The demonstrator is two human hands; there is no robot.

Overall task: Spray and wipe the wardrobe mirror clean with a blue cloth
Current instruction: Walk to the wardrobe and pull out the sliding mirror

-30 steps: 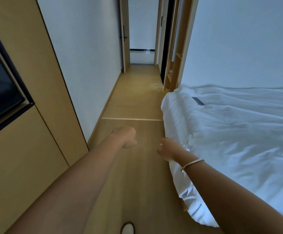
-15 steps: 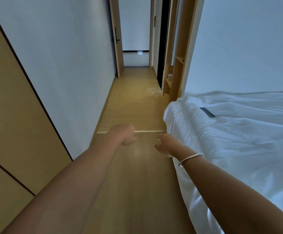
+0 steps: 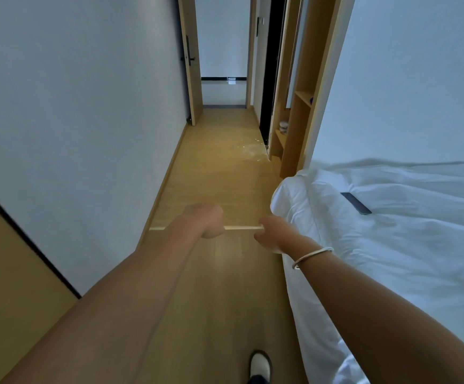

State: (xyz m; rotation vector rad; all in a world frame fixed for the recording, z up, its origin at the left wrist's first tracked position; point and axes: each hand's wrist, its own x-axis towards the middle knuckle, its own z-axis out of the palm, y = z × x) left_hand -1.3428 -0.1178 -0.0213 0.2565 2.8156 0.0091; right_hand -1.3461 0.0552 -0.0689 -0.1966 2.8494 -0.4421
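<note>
Both arms reach out in front of me over the wooden floor. My left hand (image 3: pixel 207 221) is curled into a loose fist with nothing in it. My right hand (image 3: pixel 273 234) is also closed and empty, a thin bangle on its wrist, close to the bed's corner. A wooden wardrobe unit (image 3: pixel 298 112) with open shelves stands ahead on the right; a narrow strip of what may be its mirror shows edge-on. No blue cloth and no spray bottle are in sight.
A bed with a white duvet (image 3: pixel 391 245) fills the right side, with a dark phone (image 3: pixel 356 203) lying on it. A white wall (image 3: pixel 86 120) runs along the left, a wood panel (image 3: pixel 9 286) near me. An open door (image 3: pixel 189 59) stands ahead. A pale smear (image 3: pixel 251 151) marks the floor.
I have walked forward along the passage; the dark screen and wood panel on the left slid out of view, and the wardrobe is closer. Both hands stayed closed and empty.
</note>
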